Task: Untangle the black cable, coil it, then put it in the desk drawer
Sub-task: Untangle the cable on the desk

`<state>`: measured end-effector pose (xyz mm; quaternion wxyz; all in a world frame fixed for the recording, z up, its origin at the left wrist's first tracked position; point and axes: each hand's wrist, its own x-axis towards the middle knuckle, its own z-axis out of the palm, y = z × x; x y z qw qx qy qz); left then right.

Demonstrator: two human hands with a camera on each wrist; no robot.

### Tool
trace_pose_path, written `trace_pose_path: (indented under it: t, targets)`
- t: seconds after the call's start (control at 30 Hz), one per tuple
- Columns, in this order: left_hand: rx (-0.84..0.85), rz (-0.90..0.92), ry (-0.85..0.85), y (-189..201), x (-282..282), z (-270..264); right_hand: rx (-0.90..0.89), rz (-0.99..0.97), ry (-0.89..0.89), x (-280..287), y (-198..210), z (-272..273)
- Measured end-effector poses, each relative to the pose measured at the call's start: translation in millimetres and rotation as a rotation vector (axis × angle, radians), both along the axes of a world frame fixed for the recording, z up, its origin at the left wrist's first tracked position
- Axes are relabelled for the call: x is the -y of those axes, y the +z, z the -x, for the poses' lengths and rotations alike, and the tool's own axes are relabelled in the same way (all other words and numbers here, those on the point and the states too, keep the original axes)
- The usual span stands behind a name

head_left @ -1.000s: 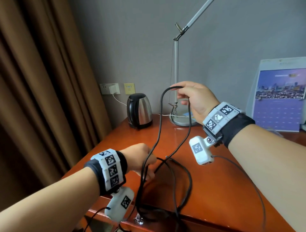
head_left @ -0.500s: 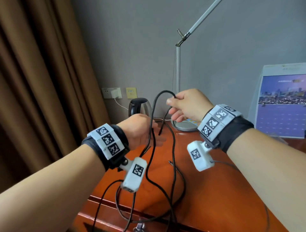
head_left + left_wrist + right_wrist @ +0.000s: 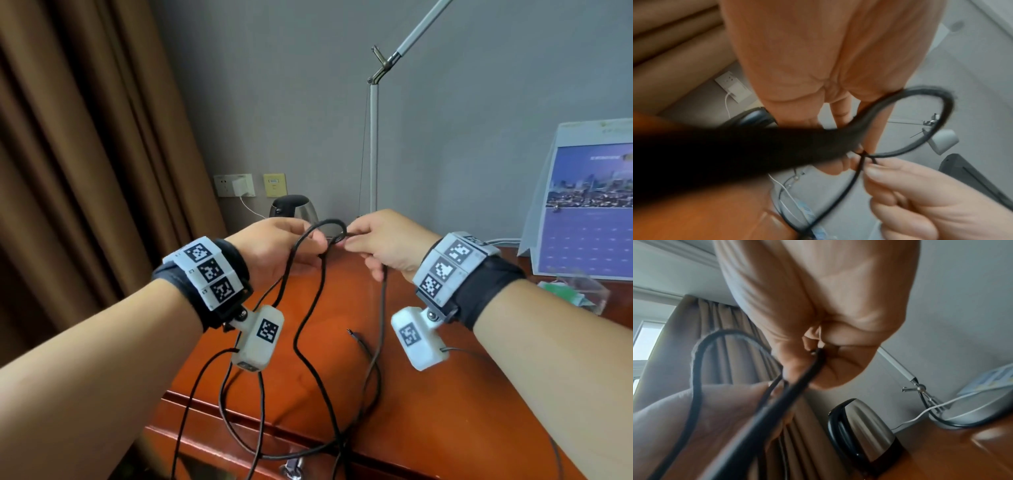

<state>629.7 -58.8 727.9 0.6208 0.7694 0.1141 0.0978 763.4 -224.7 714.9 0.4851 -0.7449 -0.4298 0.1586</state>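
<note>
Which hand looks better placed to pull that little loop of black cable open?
Probably the right hand: it pinches the black cable right at the loop's crossing, while the left hand steadies the strands.

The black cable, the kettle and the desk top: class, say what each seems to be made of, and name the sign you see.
Black cable: matt, slightly fuzzy surface, probably a braided fabric sleeve; both hands hold it.
Kettle: shiny silver body with streaked reflections, likely brushed steel; black handle and base look plastic.
Desk top: glossy reddish-brown, apparently lacquered wood or veneer.
</note>
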Motion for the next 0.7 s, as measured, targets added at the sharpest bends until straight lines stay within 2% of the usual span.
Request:
trace_pose_path:
  t: [0.2, 0.37, 0.47, 0.53, 0.6, 0.7]
  targets:
    - [-0.172, -0.383, 0.280, -15, -45, 7, -0.089, -0.152, -0.160, 5, 7, -18]
    - [-0.276, -0.444, 0.495, -17, -67, 19, -0.098, -0.131, -0.308, 10, 10, -26]
    - [-0.273, -0.581, 0.585, -19, -78, 31, -0.089, -0.148, -0.426, 15, 10, -30]
    - [-0.271, -0.570, 0.594, -20, -80, 35, -0.132, -0.157, -0.509, 17, 9, -36]
    - [-0.264, -0.570, 0.601, -16, -72, 37, -0.139, -0.079, -0.538, 18, 6, -39]
    - [-0.211, -0.591, 0.546, -4, -56, 30, -0.069, 0.123, -0.406, 13, -1, -35]
